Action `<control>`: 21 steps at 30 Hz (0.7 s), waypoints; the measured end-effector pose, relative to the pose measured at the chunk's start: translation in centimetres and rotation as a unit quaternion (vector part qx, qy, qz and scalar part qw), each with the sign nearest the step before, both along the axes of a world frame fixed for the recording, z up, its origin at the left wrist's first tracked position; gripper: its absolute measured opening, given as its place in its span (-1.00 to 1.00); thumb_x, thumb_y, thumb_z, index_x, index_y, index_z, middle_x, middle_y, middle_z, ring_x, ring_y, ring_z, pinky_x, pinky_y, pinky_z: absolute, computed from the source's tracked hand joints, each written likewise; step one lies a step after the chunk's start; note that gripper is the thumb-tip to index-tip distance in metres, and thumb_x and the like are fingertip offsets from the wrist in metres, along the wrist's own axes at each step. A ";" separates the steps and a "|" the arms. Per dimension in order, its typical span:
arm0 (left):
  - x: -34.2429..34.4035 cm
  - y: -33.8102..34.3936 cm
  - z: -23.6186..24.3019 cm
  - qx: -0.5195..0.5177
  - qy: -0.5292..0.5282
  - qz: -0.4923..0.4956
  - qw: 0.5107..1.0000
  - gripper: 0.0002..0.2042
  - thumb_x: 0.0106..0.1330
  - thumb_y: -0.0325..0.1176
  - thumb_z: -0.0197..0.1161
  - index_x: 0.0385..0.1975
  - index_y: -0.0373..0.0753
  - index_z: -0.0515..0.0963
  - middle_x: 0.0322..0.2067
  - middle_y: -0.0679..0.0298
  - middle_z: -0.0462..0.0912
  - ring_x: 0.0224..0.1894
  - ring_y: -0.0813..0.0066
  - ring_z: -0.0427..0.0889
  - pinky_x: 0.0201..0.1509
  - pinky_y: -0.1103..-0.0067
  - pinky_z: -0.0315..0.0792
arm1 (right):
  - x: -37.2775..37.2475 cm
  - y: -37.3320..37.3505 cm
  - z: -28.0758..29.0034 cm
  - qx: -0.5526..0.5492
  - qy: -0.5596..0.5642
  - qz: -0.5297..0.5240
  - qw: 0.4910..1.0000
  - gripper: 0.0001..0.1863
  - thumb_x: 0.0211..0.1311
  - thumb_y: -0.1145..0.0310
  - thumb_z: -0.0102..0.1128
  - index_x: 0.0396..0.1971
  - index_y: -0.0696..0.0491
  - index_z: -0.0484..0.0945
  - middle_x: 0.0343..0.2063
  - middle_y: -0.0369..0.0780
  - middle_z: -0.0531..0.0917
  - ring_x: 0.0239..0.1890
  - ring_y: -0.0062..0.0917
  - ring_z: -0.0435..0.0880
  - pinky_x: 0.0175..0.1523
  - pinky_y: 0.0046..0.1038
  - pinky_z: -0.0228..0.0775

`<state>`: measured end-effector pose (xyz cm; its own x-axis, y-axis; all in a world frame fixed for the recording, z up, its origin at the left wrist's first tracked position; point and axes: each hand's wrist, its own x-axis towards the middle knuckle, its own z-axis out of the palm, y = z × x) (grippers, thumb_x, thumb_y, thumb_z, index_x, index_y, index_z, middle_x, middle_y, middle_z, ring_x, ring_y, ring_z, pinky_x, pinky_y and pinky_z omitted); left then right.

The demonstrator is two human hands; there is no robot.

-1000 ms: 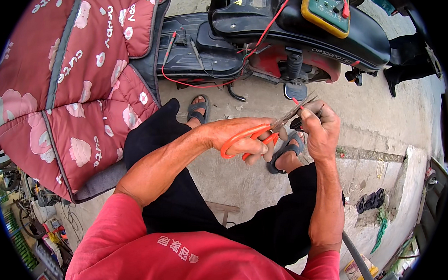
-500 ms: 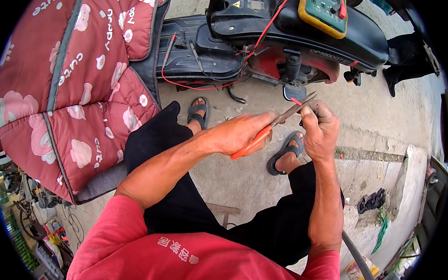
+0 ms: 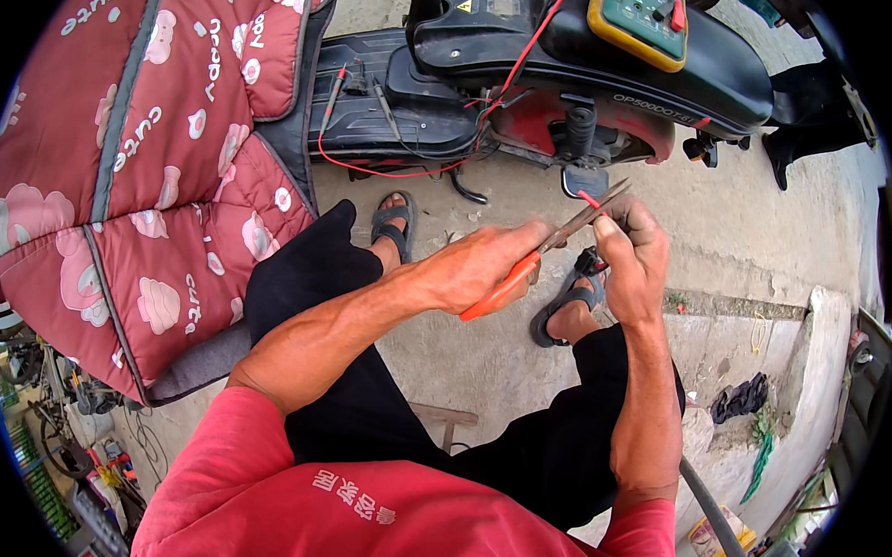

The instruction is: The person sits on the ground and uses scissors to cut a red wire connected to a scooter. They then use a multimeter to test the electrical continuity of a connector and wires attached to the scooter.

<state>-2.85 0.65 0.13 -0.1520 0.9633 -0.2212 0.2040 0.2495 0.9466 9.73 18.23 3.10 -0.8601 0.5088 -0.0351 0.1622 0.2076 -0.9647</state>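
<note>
My left hand (image 3: 490, 267) grips a pair of orange-handled scissors (image 3: 506, 291); the dark metal blades angle up and right to the fingers of my right hand. My right hand (image 3: 632, 250) pinches a short red wire or tube (image 3: 589, 200), which lies at the blades. A small black part (image 3: 590, 263) hangs just below these fingers, partly hidden by them. Whether the blades are fully closed on the red piece I cannot tell. Both hands are held over the concrete between my sandalled feet.
An electric scooter (image 3: 697, 108) stands ahead, with a yellow-green multimeter (image 3: 634, 21) on it and test probes (image 3: 334, 99) on its footboard. A maroon padded cover (image 3: 148, 282) is at left, a concrete step (image 3: 812, 332) at right, and a dark cloth (image 3: 735, 400) on the ground.
Since a second ago my left hand has turned and closed further round the scissor handles, which now sit nearer each other. The black part below my right fingers has shifted slightly.
</note>
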 end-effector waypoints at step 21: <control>0.9 -0.7 -1.1 0.079 -0.044 -0.001 0.996 -0.36 0.14 -0.61 0.02 0.33 -0.23 0.17 -0.24 0.18 0.59 -0.37 0.35 0.62 -0.31 0.42 0.50 | -0.4 -1.2 0.8 -0.094 0.040 0.014 0.995 -0.76 0.21 0.33 0.38 -0.43 0.15 0.54 -0.53 -0.21 0.68 -0.50 -0.66 0.60 -0.40 -0.59 0.43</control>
<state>-1.96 -0.09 -0.97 -0.1378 0.9872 -0.0800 0.1196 0.0967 0.9881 9.29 17.03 3.85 -0.8777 0.4756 -0.0586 0.0805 0.0256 -0.9964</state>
